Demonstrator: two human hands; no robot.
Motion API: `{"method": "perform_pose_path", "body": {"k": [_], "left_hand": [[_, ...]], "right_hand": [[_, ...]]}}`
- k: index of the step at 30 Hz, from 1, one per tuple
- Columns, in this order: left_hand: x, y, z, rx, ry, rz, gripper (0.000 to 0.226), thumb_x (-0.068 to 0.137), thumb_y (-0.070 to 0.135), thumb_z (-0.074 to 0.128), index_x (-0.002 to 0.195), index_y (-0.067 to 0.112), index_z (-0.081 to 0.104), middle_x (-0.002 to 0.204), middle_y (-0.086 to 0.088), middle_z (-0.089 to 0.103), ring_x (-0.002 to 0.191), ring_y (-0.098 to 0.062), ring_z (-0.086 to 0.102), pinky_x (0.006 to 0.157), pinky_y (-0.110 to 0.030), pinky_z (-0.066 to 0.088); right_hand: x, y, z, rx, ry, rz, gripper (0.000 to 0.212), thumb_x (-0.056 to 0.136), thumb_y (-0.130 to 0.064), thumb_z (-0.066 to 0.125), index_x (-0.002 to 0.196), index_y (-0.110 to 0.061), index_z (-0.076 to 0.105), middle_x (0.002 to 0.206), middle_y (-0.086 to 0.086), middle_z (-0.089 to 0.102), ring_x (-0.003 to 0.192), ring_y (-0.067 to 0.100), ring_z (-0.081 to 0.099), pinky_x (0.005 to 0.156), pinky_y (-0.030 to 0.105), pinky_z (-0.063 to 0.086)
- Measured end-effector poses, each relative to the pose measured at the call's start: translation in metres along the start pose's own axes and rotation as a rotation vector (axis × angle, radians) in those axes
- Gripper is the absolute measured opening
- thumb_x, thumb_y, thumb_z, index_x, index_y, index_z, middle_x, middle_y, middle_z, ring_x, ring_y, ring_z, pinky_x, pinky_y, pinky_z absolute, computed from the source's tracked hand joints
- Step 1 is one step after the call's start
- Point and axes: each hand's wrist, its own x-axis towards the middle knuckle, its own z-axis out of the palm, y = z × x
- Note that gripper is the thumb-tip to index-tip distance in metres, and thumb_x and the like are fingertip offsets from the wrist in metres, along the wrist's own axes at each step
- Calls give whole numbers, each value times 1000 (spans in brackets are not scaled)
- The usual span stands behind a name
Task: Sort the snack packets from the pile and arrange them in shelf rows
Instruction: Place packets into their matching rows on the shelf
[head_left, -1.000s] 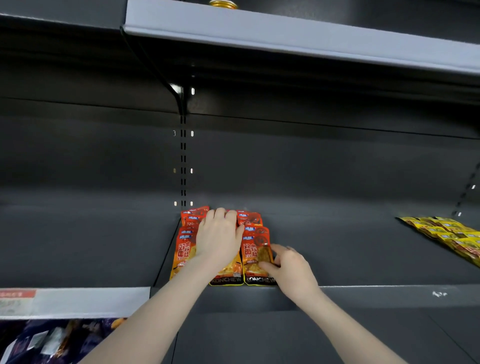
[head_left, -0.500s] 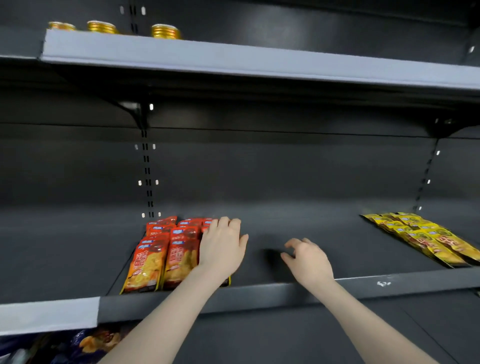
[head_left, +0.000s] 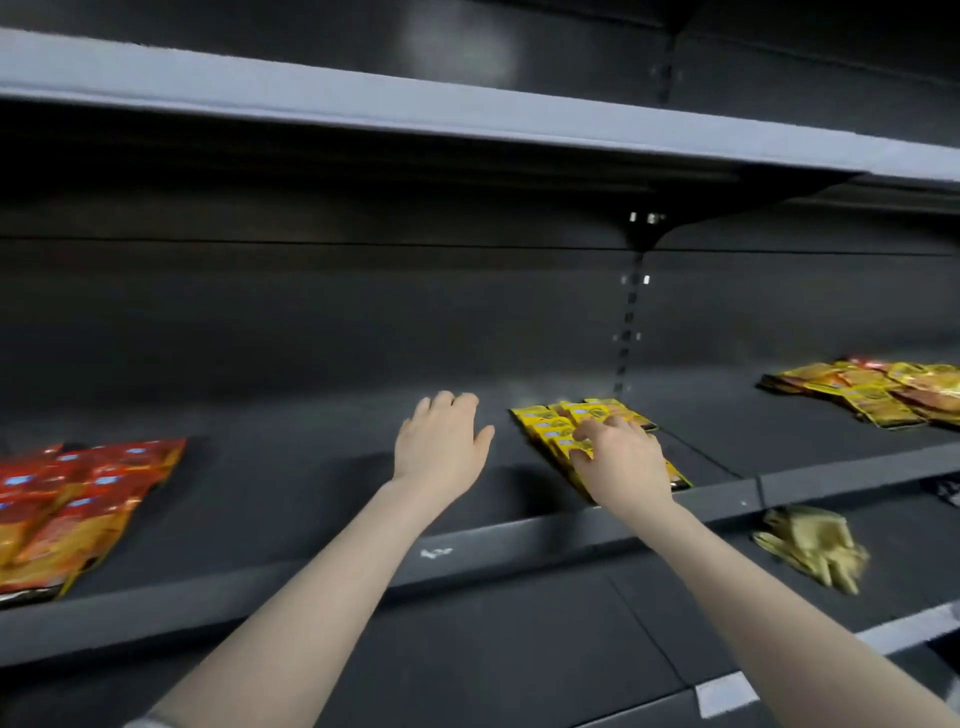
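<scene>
Tidying the yellow packets (head_left: 550, 423), the right hand (head_left: 621, 462) is pressing them with curled fingers; the left hand (head_left: 441, 441) is hovering slack beside; red packets (head_left: 72, 499) are lying ranked far left; a mixed pile (head_left: 872, 389) is waiting unsorted far right.

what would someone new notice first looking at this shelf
Two bare arms reach into a dark shelf: the right hand rests on a row of yellow packets near the middle, while the left hand hovers open over bare shelf beside it. Red packets glow at the far left edge, and a loose pile of yellow and red packets lies at the far right.
</scene>
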Motion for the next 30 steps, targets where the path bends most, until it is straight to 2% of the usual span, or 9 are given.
{"method": "perform_pose_path", "body": {"k": [7, 13, 20, 25, 30], "left_hand": [[54, 127, 59, -11, -57, 115, 39, 97, 40, 42, 129, 18, 48, 128, -5, 50, 122, -25, 42, 95, -37, 38], [125, 224, 108, 2, -82, 191, 42, 96, 41, 44, 129, 15, 48, 128, -8, 48, 124, -29, 40, 97, -39, 37], [201, 331, 165, -4, -141, 230, 44, 98, 42, 43, 132, 15, 45, 132, -7, 47, 124, -27, 39, 97, -38, 36], [233, 395, 207, 6, -172, 207, 44, 98, 43, 41, 133, 16, 44, 131, -6, 47, 124, -25, 40, 96, -36, 36], [251, 463, 262, 2, -206, 108, 45, 98, 44, 40, 133, 16, 45, 131, -6, 47, 125, -26, 39, 97, -36, 37]], "right_hand": [[31, 134, 0, -28, 6, 99, 28, 93, -29, 45, 112, -17, 61, 109, 9, 58, 106, 30, 52, 86, 33, 39], [72, 243, 15, -72, 2, 156, 30, 95, -26, 45, 120, -16, 56, 113, 8, 57, 108, 28, 51, 87, 34, 38], [137, 371, 20, -124, -8, 225, 33, 94, -32, 47, 121, -18, 57, 118, 9, 55, 115, 30, 49, 92, 35, 37], [174, 456, 23, -147, -9, 208, 33, 93, -35, 48, 120, -19, 58, 116, 10, 56, 114, 31, 50, 92, 37, 39], [202, 554, 26, -147, 18, 141, 33, 92, -35, 51, 120, -21, 59, 114, 10, 58, 112, 30, 51, 89, 36, 40]]}}
